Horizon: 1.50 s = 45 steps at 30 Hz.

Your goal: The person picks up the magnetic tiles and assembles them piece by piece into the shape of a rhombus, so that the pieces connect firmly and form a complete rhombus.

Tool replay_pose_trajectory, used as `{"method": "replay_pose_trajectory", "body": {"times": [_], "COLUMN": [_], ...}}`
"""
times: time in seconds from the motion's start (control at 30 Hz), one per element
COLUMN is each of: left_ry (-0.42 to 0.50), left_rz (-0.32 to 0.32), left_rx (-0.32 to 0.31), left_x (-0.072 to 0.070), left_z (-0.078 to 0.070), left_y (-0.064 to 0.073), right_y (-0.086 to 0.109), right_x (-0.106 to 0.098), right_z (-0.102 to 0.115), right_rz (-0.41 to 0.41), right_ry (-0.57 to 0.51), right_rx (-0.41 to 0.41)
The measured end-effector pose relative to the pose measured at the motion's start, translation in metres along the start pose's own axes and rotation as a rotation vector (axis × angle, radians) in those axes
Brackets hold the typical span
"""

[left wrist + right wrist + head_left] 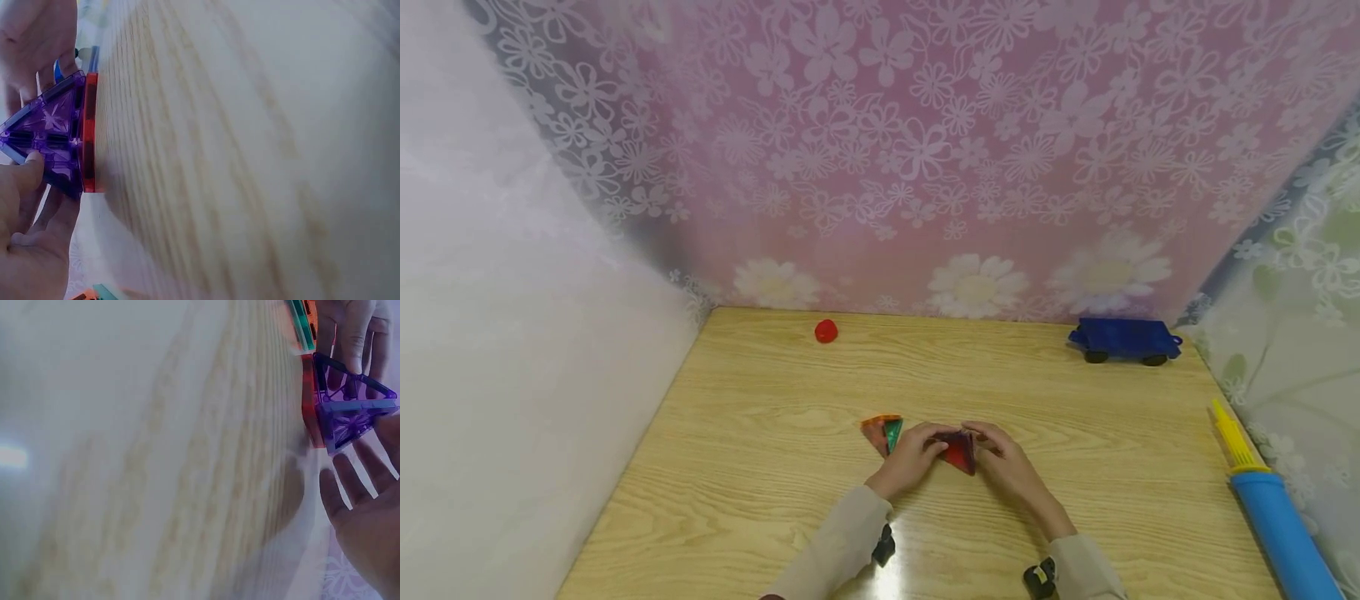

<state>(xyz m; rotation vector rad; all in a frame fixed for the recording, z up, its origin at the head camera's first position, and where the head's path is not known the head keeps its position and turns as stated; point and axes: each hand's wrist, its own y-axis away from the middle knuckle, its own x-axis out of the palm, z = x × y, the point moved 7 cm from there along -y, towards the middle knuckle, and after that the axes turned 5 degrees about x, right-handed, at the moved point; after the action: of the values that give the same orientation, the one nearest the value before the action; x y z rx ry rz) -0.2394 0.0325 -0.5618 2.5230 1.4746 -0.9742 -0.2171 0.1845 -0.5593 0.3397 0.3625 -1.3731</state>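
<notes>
A purple triangular magnetic tile (353, 428) leans with another into a tent shape on top of a red magnetic tile (958, 452) lying on the table. My left hand (912, 457) pinches the near purple side, thumb on its face and fingers behind. From the other side my right hand (1009, 467) holds the purple tiles near their peak, with its lower fingers spread beside them in the right wrist view. Just left of my left hand are an orange magnetic tile (880, 418) and a green magnetic tile (892, 433), set together.
A small red object (826, 332) sits at the back left of the wooden table (760, 500). At the back right stands a blue toy car base (1124, 338) with black wheels. Along the right edge lies a blue hand pump (1277, 517) with a yellow nozzle.
</notes>
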Motion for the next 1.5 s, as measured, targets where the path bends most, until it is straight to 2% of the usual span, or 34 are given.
{"method": "replay_pose_trajectory", "body": {"times": [0.13,0.27,0.47,0.6,0.77,0.9,1.03,1.17,1.3,1.4,1.5], "left_ry": [-0.028,-0.053,0.002,0.003,-0.052,-0.046,0.015,0.105,0.104,0.067,0.053], "left_rz": [-0.010,-0.013,0.029,0.019,-0.062,-0.123,-0.094,-0.020,0.050,0.088,0.095], "left_rx": [0.029,0.053,-0.011,-0.056,-0.036,-0.071,-0.168,-0.257,-0.295,-0.285,-0.250], "left_x": [0.000,0.000,-0.008,-0.029,-0.068,-0.095,-0.105,-0.105,-0.100,-0.095,-0.091], "left_z": [-0.002,-0.003,-0.009,-0.016,-0.022,-0.007,0.017,0.033,0.046,0.053,0.055], "left_y": [-0.002,-0.002,-0.004,-0.006,-0.008,-0.001,0.011,0.025,0.036,0.040,0.041], "right_y": [0.000,0.000,-0.001,-0.002,-0.001,-0.001,-0.002,-0.001,-0.001,-0.002,-0.004], "right_x": [0.002,0.002,-0.001,-0.003,-0.004,-0.002,-0.001,-0.001,0.001,0.002,0.004], "right_z": [0.002,0.000,0.000,0.000,-0.001,-0.002,-0.004,-0.005,-0.003,0.000,0.002], "right_rz": [0.017,0.007,-0.042,-0.064,-0.088,-0.081,-0.085,-0.077,-0.047,-0.020,-0.001], "right_ry": [0.054,0.090,0.115,0.106,0.102,0.103,0.096,0.083,0.057,0.044,0.045], "right_rx": [-0.034,-0.007,-0.049,-0.057,-0.027,-0.019,-0.009,-0.006,-0.038,-0.058,-0.066]}}
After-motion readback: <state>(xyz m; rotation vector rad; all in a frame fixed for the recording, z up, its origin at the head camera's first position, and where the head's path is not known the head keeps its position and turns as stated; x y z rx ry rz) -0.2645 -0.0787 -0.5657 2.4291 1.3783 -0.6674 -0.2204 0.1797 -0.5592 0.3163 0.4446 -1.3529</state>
